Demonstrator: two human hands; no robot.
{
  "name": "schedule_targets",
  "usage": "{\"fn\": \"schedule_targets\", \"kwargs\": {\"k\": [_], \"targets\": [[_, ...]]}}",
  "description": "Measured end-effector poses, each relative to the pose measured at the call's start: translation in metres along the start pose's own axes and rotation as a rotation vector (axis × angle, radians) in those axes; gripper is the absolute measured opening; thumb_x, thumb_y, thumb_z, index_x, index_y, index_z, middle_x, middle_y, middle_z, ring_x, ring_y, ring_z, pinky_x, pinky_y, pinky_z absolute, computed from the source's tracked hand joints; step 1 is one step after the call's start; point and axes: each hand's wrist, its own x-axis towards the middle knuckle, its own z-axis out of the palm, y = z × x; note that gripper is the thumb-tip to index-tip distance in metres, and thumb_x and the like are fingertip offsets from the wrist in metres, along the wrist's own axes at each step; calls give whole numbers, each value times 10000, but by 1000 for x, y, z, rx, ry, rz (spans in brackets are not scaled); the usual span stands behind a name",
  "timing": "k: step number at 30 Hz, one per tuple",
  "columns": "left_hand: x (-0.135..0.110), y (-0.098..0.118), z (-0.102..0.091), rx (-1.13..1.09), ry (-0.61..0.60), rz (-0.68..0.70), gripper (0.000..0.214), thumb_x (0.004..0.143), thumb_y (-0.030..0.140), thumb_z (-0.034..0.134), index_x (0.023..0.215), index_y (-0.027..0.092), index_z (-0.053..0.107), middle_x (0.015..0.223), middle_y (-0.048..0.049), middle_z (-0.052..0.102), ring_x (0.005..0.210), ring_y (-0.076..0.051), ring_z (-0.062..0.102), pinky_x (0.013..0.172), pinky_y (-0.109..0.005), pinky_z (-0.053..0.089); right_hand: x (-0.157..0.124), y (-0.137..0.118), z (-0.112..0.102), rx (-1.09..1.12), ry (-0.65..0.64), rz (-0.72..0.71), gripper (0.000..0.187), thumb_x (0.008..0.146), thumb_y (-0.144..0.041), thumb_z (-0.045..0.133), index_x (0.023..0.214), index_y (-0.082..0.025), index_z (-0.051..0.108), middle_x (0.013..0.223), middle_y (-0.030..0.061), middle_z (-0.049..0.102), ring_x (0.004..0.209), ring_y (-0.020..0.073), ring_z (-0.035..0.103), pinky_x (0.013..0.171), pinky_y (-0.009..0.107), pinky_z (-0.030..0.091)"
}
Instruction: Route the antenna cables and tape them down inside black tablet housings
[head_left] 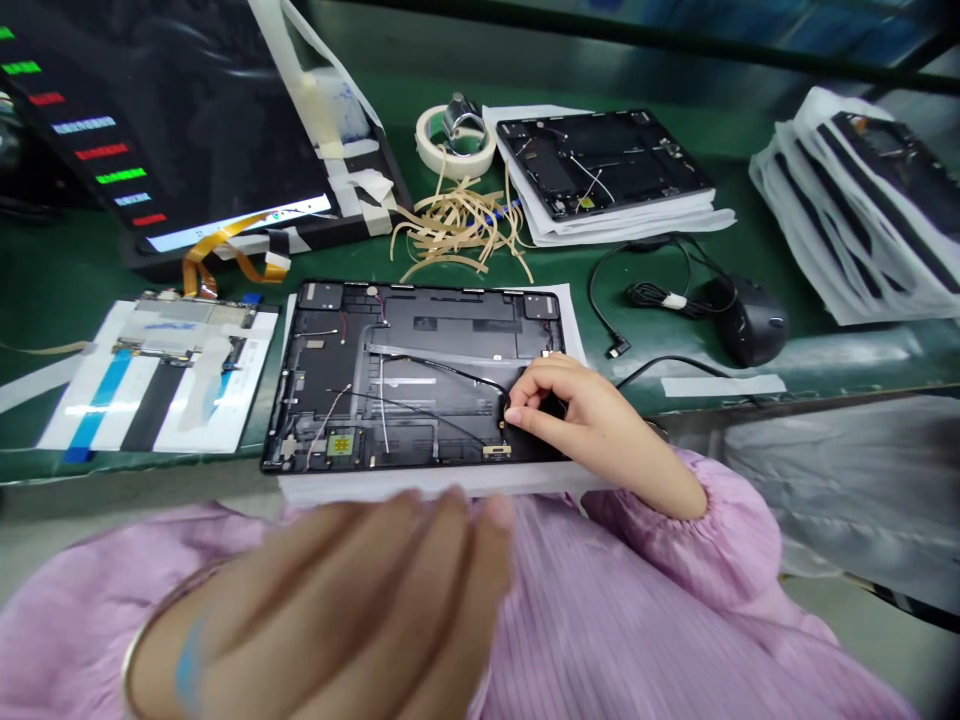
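Observation:
An opened black tablet chassis (405, 380) lies on a white sheet at the table's near edge, with thin wires running across its inside. My right hand (577, 415) rests on the chassis's right end, its fingers curled and its fingertips pinched at a black wire or small part near the lower right corner. My left hand (352, 600) is raised close to the camera and blurred, with fingers stretched out together and nothing in it. A bangle shows at its wrist.
A propped screen (172, 120) with coloured bars stands at the back left. Near it are a tape roll (454, 140), a heap of rubber bands (457, 225), a second chassis on papers (600, 165), a black mouse (750, 320), wrapped units (862, 210), and a circuit board on a sheet (165, 375).

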Motion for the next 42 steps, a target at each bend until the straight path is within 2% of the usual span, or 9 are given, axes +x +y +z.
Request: {"fn": "schedule_targets", "kwargs": {"k": [3,5,7,13,26,42], "targets": [[24,-4,23,308,44,200,285,849,235,592,1090,93,645,802,-56,679,712,-201,585,568,-352,473,1,1,0,0,2,-3,115,818,-181,619,709,-190,585,724,-19,582,746,133,522,765,297,381],[35,-8,35,450,-4,234,314,880,275,553,1072,42,637,722,-44,627,649,-184,542,533,-342,436,1,1,0,-3,3,0,116,816,-179,621,707,-188,583,719,-18,579,743,134,519,758,297,380],[38,-12,41,464,-51,220,338,897,293,527,1111,45,613,707,-29,590,647,-176,520,529,-331,411,1,1,1,-11,-1,7,124,815,-179,621,699,-188,581,706,-20,570,734,136,513,750,300,378],[32,-17,44,403,-44,185,355,900,297,521,1145,49,588,681,-17,544,655,-180,488,535,-328,362,1,0,1,-27,-23,21,132,819,-178,622,694,-189,580,691,-28,550,713,127,492,743,295,368],[32,-22,52,266,-6,138,333,896,307,519,1108,67,610,713,-31,574,690,-187,480,591,-334,333,3,2,1,-75,-30,5,137,815,-164,627,691,-188,573,674,-39,544,700,119,485,735,285,357],[33,-22,51,263,-8,146,327,892,293,522,1101,57,610,703,-29,572,671,-185,480,576,-333,334,5,3,5,-122,8,-19,132,788,-131,637,685,-184,572,658,-41,521,681,119,474,738,293,355]]}}
